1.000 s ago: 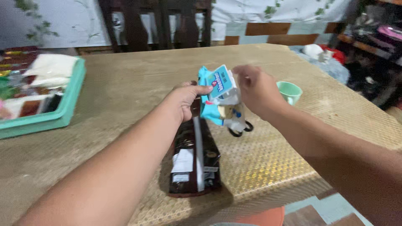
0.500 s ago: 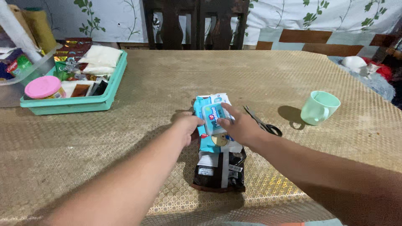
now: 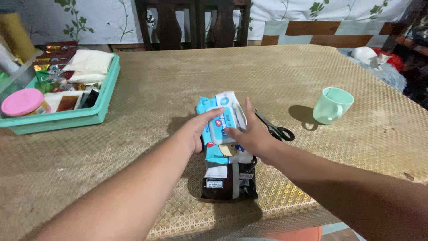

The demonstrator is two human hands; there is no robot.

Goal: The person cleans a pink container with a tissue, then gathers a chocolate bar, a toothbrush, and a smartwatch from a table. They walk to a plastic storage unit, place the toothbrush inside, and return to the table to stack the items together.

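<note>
Both hands meet at the table's near edge: left hand point(image 3: 196, 131) and right hand point(image 3: 249, 136) lie flat, clasping nothing, on the blue wipes pack point(image 3: 221, 127) atop my dark pouch point(image 3: 229, 178). I'd press evenly, clear of the scissors point(image 3: 276, 129).

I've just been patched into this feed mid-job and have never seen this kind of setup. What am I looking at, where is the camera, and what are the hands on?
There is no machine here: a person works with bare hands, and the single camera sits on their head, looking down along both forearms at a table with a woven tan cover. The left hand and right hand both rest on a blue and white wipes pack, fingers spread rather than closed around it. That pack lies on top of a dark brown bag. Black-handled scissors lie just right of the hands, a mint green mug farther right. At far left a teal tray holds sachets and a pink-lidded jar.
</note>
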